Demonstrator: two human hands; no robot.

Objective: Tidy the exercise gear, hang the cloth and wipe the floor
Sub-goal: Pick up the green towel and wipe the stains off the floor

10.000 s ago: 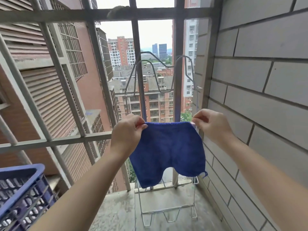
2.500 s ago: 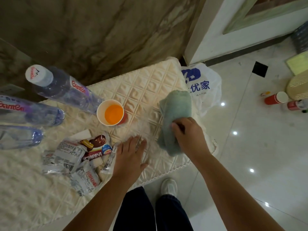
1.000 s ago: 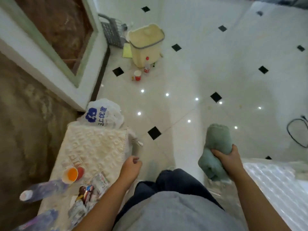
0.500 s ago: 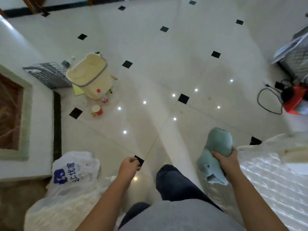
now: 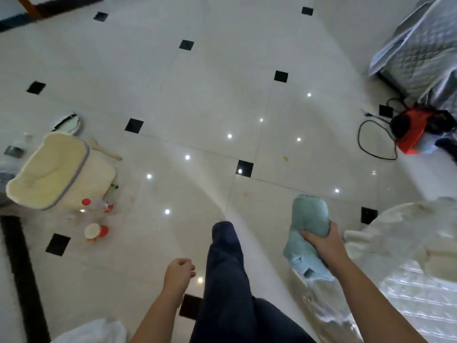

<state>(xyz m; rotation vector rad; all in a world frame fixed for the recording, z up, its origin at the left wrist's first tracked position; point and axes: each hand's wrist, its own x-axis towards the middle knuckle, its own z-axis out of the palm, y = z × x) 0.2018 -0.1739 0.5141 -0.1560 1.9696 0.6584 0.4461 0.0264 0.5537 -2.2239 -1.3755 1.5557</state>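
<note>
Gripping green cloth (image 5: 309,224) — right hand (image 5: 326,246).

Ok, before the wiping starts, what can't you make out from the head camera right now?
Head view only:
Pale green cloth: its middle is hidden under the gripping right hand.
Yellowish specks on the white tiled floor: too small to tell stain from crumb.
Red-and-black device: blurred, type unclear.
Small items left of the cream basket: blurred, cut by the left edge.
Feet: hidden by the dark trouser leg.
</note>
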